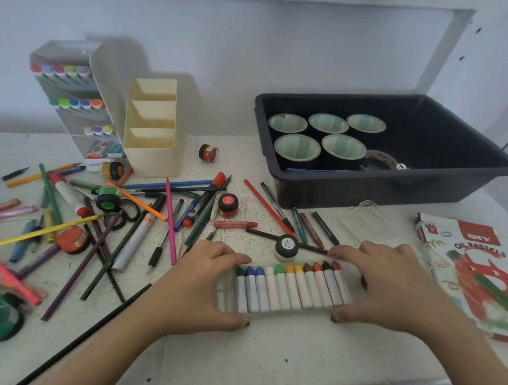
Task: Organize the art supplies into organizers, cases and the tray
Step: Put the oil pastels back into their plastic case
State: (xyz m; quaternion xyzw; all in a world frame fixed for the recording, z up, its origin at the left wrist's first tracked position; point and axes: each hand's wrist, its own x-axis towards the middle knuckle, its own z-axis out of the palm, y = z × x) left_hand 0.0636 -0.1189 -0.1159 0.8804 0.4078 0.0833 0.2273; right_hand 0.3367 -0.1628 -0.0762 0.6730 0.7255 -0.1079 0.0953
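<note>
The pastel case (225, 295) is gripped at both ends. The left hand (203, 283) is curled round its left end, fingers over the far edge and thumb tucked at the near corner, and the right hand (389, 286) is clamped the same way on the right end. The clear case is held low at the white table (293, 354), front and centre; whether it rests on the surface cannot be told. A row of oil pastels (284, 285) is seen lying inside it, tips pointed away, with bare slots at the left end. Just beyond the case, a small black-lidded paint jar (287, 245) is parked. At the far right the black tray (401, 191) is set, with tape rolls (297, 148) stood inside. The printed oil pastels box (484, 270) is laid at the right edge. To the left, a jumble of pencils and pens (113, 219) is strewn — and behind it a cream organizer (154, 154) is stood beside a clear marker organizer (69, 97).
</note>
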